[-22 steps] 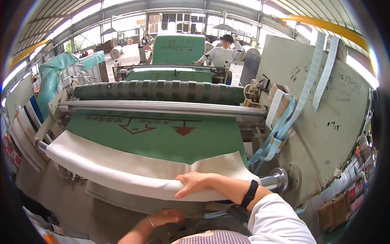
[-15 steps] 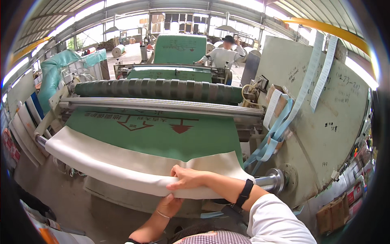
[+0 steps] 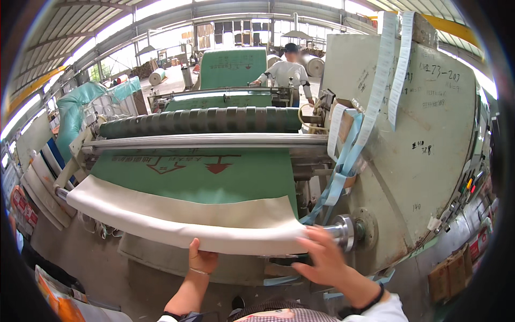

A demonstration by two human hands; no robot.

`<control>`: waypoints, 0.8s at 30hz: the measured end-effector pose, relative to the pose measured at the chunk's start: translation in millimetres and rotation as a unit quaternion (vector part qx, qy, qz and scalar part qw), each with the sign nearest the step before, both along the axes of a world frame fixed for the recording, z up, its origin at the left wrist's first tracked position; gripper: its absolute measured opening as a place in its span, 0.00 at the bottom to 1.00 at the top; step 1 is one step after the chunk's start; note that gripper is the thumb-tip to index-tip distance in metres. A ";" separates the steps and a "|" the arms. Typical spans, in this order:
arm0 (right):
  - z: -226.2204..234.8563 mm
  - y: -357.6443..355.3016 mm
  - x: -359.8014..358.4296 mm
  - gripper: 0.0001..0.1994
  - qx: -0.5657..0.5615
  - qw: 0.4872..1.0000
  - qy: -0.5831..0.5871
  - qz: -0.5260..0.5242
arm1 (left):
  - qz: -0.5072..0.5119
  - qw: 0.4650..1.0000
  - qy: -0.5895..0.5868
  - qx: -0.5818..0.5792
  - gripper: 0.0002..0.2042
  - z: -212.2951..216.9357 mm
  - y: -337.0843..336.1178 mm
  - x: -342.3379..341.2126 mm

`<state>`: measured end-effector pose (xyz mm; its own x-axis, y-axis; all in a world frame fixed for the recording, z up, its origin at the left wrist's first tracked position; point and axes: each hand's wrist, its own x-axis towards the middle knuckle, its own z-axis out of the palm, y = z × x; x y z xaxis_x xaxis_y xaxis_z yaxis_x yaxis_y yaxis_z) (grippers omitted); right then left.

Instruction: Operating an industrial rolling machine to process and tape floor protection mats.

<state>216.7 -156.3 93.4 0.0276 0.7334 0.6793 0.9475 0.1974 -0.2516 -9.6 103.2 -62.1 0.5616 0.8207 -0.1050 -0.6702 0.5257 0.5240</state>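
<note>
A wide sheet (image 3: pixel 198 185), green with dark red print, comes down from the machine and folds over its cream underside (image 3: pixel 177 214) around a metal shaft (image 3: pixel 335 233). My left hand (image 3: pixel 203 260) is at the lower edge of this cream wrap, left of its right half. Its thumb presses up on the front; the other fingers are mostly hidden beneath. By the right end of the wrap, my right hand (image 3: pixel 324 257) has its fingers spread and slightly blurred, close to the sheet's corner. Whether the fingertips touch it I cannot tell.
A dark ribbed roller (image 3: pixel 198 122) and a metal bar (image 3: pixel 209 141) span the machine. On the right stands a large pale side panel (image 3: pixel 397 134), with light blue strips (image 3: pixel 343 177) hanging beside it. A co-worker (image 3: pixel 287 72) stands at the far side. Cardboard boxes (image 3: pixel 448 276) lie lower right.
My right hand has left the middle of the wrap, moved right to its end, and spread its fingers. My left hand has shifted a little left. The view has turned slightly right.
</note>
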 end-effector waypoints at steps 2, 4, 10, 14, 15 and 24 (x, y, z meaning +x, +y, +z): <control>9.4 -98.8 29.1 0.33 0.085 0.986 -0.075 -0.119 | 0.017 1.000 0.025 0.002 0.32 4.1 -4.5 1.2; 10.1 -183.7 46.4 0.30 0.298 0.895 -0.095 -0.319 | 0.013 0.999 0.043 0.019 0.34 -4.1 -1.0 7.3; 52.2 -258.1 169.9 0.24 0.452 0.791 -0.004 -0.413 | 0.040 0.996 0.068 0.033 0.37 10.9 -9.6 18.1; 69.4 -250.1 198.9 0.23 0.522 0.761 0.102 -0.371 | 0.062 0.993 0.086 0.043 0.37 10.0 -8.4 17.4; 67.3 -250.3 200.5 0.23 0.522 0.761 0.102 -0.371 | 0.072 0.993 0.089 0.043 0.36 8.4 -8.1 18.2; 54.1 -262.0 206.3 0.22 0.468 0.800 -0.030 -0.375 | 0.061 0.994 0.073 0.045 0.36 13.3 -10.2 17.3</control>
<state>423.0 -418.3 147.5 0.1669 -0.3046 0.9377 0.8928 -0.3570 -0.2749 7.6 93.0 -48.8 0.4416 0.8915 -0.1014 -0.6391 0.3918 0.6618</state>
